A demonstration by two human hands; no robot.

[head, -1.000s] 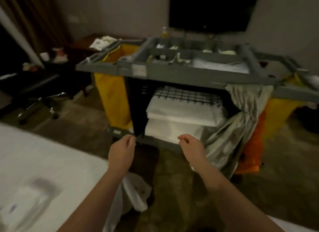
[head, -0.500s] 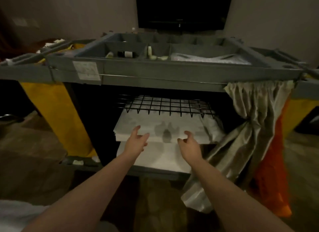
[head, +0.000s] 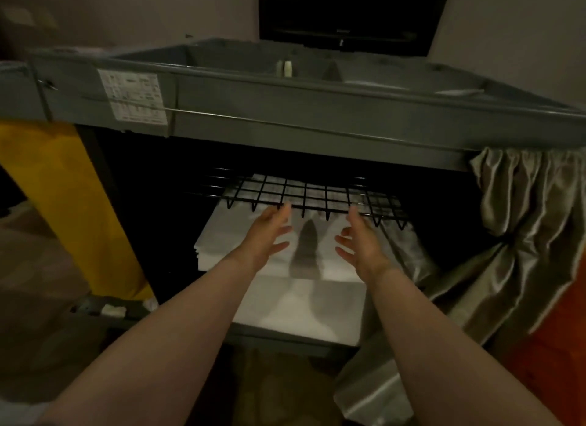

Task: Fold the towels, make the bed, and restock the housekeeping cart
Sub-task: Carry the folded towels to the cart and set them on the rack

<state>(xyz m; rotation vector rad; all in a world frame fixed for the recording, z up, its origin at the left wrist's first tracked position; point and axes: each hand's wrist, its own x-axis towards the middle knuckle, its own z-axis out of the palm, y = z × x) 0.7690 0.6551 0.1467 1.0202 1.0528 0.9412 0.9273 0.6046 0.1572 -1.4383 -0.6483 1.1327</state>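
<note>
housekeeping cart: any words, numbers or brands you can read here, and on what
White sticker on the grey top tray of the housekeeping cart: printed rows, too blurred to read.
Television bezel: a small mark, too small to read.
No other text shows.

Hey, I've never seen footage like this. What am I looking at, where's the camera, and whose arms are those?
No machine here. The camera sits on a person's head and looks forward and down, so the two bare arms are that person's own. The left hand and the right hand are open, palms facing each other, and hold nothing. They reach over a stack of folded white linen on a shelf of the grey housekeeping cart, just below a black wire rack. A second stack lies underneath. A yellow bag hangs at the picture's left, a grey curtain at its right.
</note>
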